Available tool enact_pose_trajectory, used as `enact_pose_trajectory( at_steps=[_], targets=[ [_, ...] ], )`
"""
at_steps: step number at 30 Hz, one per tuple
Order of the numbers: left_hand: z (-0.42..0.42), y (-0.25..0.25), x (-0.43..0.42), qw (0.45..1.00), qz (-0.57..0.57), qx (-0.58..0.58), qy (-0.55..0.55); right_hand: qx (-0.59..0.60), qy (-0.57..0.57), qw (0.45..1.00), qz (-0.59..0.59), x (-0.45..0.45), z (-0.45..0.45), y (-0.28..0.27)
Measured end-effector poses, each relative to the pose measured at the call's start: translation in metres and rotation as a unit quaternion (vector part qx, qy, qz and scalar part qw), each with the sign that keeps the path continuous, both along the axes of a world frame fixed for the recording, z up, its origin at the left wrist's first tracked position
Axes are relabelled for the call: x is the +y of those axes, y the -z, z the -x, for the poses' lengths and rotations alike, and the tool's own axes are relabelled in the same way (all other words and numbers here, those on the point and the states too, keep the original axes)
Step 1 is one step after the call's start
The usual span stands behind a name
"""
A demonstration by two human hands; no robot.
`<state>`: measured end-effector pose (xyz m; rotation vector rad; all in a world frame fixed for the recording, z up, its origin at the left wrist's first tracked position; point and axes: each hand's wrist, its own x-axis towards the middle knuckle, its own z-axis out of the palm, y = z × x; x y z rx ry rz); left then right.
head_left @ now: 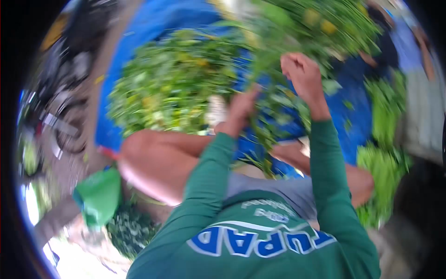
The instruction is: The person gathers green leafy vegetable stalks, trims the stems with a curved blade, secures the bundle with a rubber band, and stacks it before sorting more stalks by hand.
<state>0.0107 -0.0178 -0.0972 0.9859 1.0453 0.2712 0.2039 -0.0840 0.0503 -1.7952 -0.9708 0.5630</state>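
My right hand [304,79] is raised over the blue tarp with its fingers curled closed. Whatever it may hold is too blurred to make out. My left hand [242,109] is lower, at the edge of a broad pile of leafy greens [172,76], its fingers smeared by motion. Loose leafy stems [265,132] lie below and between both hands. Beyond the right hand is a heap of long green stalks [297,23] with some yellow spots among them, blurred.
A blue tarp [141,30] spreads under the greens and my crossed legs. To the right lie light green bundles [385,109] and more bundles [378,174]. Another person [406,44] is at the upper right. At left are a green bag [100,193] and a dark wheel [69,128].
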Motion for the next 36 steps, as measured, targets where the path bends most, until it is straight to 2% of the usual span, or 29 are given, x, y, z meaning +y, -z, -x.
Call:
enact_pose_trajectory(
  at_steps=[1, 2, 3, 5, 7, 8, 9, 10, 14, 15, 18, 19, 22, 26, 27, 30, 31, 35, 36],
  targets=[
    [0.0, -0.034, 0.0, 0.996, 0.08, -0.031, -0.004, -0.053, 0.058, 0.996, 0.044, -0.038, -0.049, 0.016],
    [-0.001, -0.073, 0.0, 0.986, 0.16, -0.054, -0.009, -0.017, 0.192, 0.98, 0.057, -0.082, -0.082, 0.044],
    [-0.003, -0.057, 0.002, 0.984, 0.171, -0.04, -0.014, 0.013, 0.31, 0.95, 0.039, -0.109, -0.112, 0.08],
    [-0.016, -0.045, -0.002, 0.985, 0.171, -0.014, -0.036, -0.121, 0.391, 0.888, 0.208, -0.181, -0.163, 0.171],
    [-0.025, -0.048, -0.006, 0.985, 0.164, -0.003, -0.054, -0.099, 0.349, 0.899, 0.246, -0.212, -0.145, 0.213],
    [-0.031, -0.042, -0.009, 0.985, 0.165, 0.006, -0.054, -0.051, 0.301, 0.905, 0.296, -0.216, -0.128, 0.221],
    [-0.034, -0.034, -0.013, 0.984, 0.167, 0.017, -0.052, -0.11, 0.23, 0.897, 0.361, -0.219, -0.114, 0.234],
    [-0.037, -0.026, -0.017, 0.984, 0.168, 0.028, -0.05, -0.093, 0.248, 0.899, 0.348, -0.219, -0.097, 0.244],
    [-0.035, -0.004, -0.03, 0.984, 0.153, 0.075, -0.042, -0.086, 0.249, 0.9, 0.348, -0.192, -0.061, 0.252],
    [-0.032, 0.001, -0.031, 0.983, 0.167, 0.072, -0.034, -0.078, 0.283, 0.896, 0.332, -0.19, -0.056, 0.25],
    [-0.033, 0.006, -0.03, 0.978, 0.17, 0.112, -0.047, -0.211, 0.191, 0.86, 0.424, -0.201, -0.043, 0.249],
    [-0.034, 0.006, -0.031, 0.978, 0.171, 0.114, -0.045, -0.155, 0.171, 0.864, 0.447, -0.205, -0.046, 0.25],
    [-0.035, 0.005, -0.028, 0.979, 0.17, 0.107, -0.046, 0.011, 0.197, 0.893, 0.405, -0.205, -0.064, 0.249],
    [-0.039, 0.006, -0.031, 0.979, 0.175, 0.094, -0.04, 0.01, 0.18, 0.904, 0.387, -0.205, -0.074, 0.224],
    [-0.038, 0.006, -0.032, 0.98, 0.174, 0.09, -0.037, 0.044, 0.064, 0.879, 0.47, -0.199, -0.084, 0.206],
    [-0.035, 0.006, -0.031, 0.977, 0.195, 0.075, -0.034, 0.105, 0.081, 0.919, 0.372, -0.212, -0.077, 0.213],
    [-0.034, 0.006, -0.031, 0.977, 0.196, 0.072, -0.035, 0.158, 0.091, 0.921, 0.345, -0.211, -0.08, 0.204],
    [-0.035, 0.005, -0.034, 0.979, 0.19, 0.062, -0.039, -0.011, 0.181, 0.94, 0.289, -0.199, -0.073, 0.169],
    [-0.033, 0.005, -0.035, 0.98, 0.185, 0.059, -0.04, 0.062, 0.224, 0.946, 0.224, -0.199, -0.076, 0.162]
  ],
)
